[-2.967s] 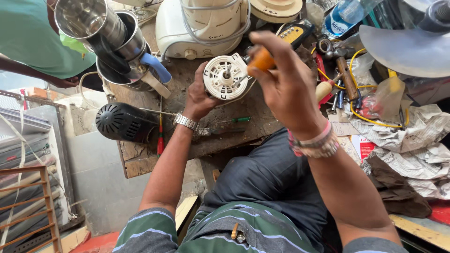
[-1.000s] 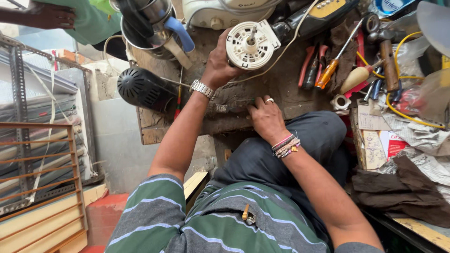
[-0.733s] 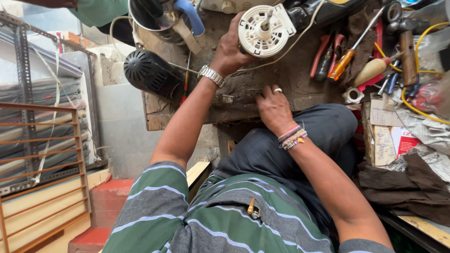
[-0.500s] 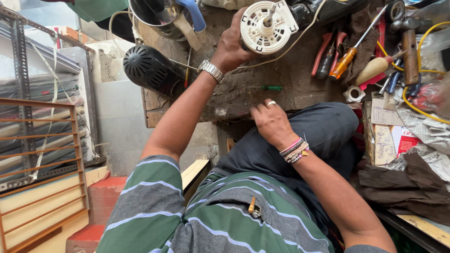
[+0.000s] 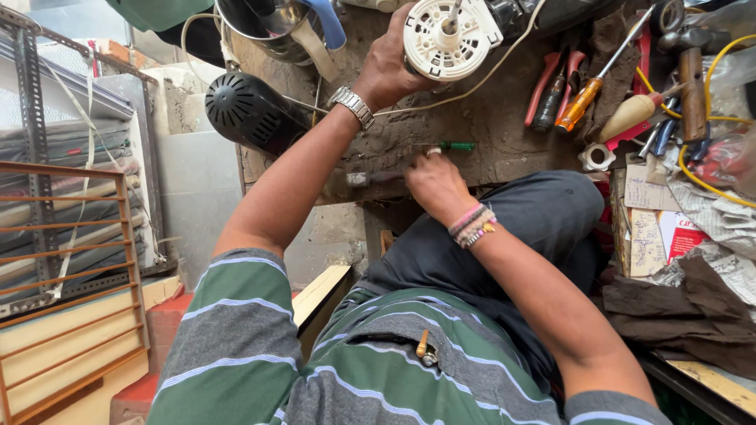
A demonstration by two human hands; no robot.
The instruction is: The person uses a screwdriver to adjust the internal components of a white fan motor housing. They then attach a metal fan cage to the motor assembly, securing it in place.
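Observation:
My left hand point(image 5: 387, 69), with a metal watch on its wrist, grips a white round motor part point(image 5: 447, 35) at the far edge of the worn wooden bench point(image 5: 504, 134). A thin pale cord runs from that part across the bench. My right hand point(image 5: 435, 182) lies knuckles up on the near edge of the bench. Its fingertips are at a small green-handled screwdriver point(image 5: 455, 145). Whether the fingers hold it is hidden. A short grey metal piece point(image 5: 359, 179) lies just left of this hand.
Red-handled pliers point(image 5: 551, 85), an orange-handled screwdriver point(image 5: 584, 101) and a hammer point(image 5: 693, 83) lie at the right. A black round motor housing point(image 5: 248, 110) and a steel jar point(image 5: 272, 27) stand at the left. Papers point(image 5: 654, 228), brown cloth point(image 5: 693, 311), metal rack point(image 5: 71, 228).
My right hand put down the orange screwdriver, dropped to the near edge of the bench, then slid up to the green screwdriver. My left hand keeps hold of the white part.

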